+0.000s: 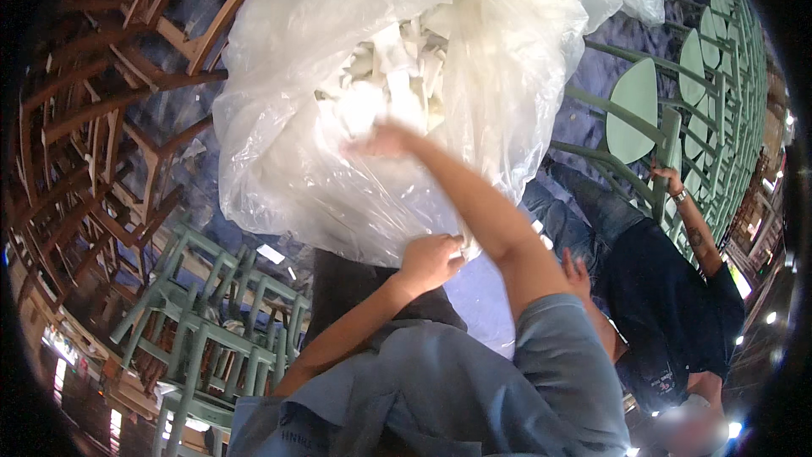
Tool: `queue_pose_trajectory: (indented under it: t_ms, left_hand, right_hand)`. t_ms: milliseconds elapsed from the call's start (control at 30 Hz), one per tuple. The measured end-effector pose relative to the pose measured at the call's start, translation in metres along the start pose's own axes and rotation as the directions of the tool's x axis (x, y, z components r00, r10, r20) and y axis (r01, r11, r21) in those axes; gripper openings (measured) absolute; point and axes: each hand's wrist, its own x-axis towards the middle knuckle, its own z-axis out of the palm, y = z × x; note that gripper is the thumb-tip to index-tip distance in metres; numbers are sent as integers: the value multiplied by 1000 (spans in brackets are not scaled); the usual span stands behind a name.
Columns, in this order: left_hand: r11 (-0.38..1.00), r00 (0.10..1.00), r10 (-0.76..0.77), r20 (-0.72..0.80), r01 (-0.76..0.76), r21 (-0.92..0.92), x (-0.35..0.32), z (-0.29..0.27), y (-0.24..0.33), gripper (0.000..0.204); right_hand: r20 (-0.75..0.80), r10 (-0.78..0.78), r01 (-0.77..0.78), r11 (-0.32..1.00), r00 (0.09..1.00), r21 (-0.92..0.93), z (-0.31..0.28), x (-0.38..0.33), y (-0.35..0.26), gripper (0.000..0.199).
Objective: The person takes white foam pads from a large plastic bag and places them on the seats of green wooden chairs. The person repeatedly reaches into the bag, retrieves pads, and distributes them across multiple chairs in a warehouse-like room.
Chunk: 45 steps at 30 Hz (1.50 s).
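Observation:
In front of me stands a large clear plastic bag [288,152], its mouth spread wide. Inside it lies a heap of white pieces, perhaps foam or paper scraps [393,68]; glare washes out part of them. My left hand [433,261] is closed on the bag's near edge, with the film bunched in its fingers. Reaching across into the mouth, my right hand [385,142] is just at the near side of the white pieces. Motion smears its fingers, so whether it holds anything is unclear.
Brown wooden chair frames [110,110] are piled at the left, with green chair frames [211,313] nearer me. Rows of green chairs [633,110] line the right. A co-worker in dark clothes [651,296] is close on my right, one hand at a green chair. Scraps lie on the bluish floor.

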Motion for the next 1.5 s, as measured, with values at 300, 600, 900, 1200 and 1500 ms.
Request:
queue_pose_trajectory:
  t_ms: [300,600,900,1200,1500]
  left_hand:
    - [993,855,-105,507,58,107,-31,-38,11,46]
    - [955,999,40,26,-30,-295,-13,-204,44,31]
    - [995,957,-51,-286,73,67,106,-354,-9,41]
    - [948,954,-30,-298,121,293,244,-430,-13,51]
    - [898,995,-95,-31,99,430,390,-339,64,54]
  right_hand:
    - [-283,250,-279,958,926,-68,58,-88,10,35]
    - [-607,346,-446,895,715,-14,-112,-220,37,38]
    - [-583,549,-610,784,600,110,-103,-268,44,30]
    - [-677,666,-496,723,313,481,-105,-291,95,38]
    - [-657,647,-367,761,386,535,-272,-261,193,40]
